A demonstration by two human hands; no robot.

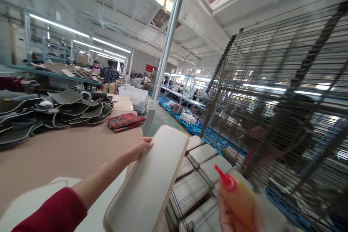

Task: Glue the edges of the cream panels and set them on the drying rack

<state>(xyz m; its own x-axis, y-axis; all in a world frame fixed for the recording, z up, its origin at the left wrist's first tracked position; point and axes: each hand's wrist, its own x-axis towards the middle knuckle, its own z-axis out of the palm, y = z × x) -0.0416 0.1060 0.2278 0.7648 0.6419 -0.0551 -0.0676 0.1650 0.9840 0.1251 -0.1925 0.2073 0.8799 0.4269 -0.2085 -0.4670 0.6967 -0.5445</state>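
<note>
My left hand (143,146) grips the upper left edge of a long white panel (154,177) with rounded corners and a tan rim, held tilted over the table's edge. At the lower right, my right hand (228,215) is wrapped round a squeeze bottle (240,201) of amber content, its red nozzle pointing up and left. More white pieces (29,199) lie on the tan table (81,148) under my left forearm. Beyond the panel, several rounded panels (189,192), some with checked lines, sit in rows at the right.
A pile of grey curved pieces (73,108) and a folded red patterned cloth (126,122) lie on the table. A metal post (165,50) rises behind it. A large wire rack (282,90) stands at the right beside blue pallets (178,116). A person (110,76) stands farther back.
</note>
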